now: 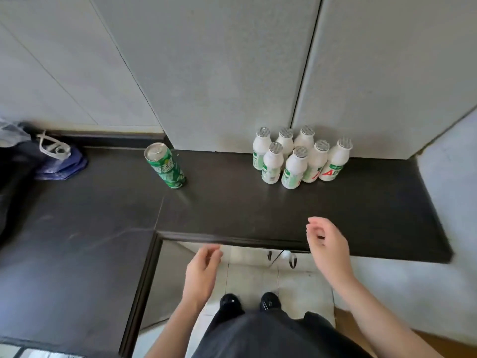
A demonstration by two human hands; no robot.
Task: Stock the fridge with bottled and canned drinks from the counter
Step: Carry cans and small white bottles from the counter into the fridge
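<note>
Green can (165, 165), seven bottles (294, 166) on counter (232, 202)

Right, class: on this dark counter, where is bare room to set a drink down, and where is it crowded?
Free: the counter between the green can and the white bottles; the front strip between those bottles and the counter edge; the left wing before the blue bag. Crowded: the seven bottles, bunched together.

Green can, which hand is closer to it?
Left. The left hand is in front of the green can, slightly right; the right hand is farther right, in front of the white bottles.
</note>
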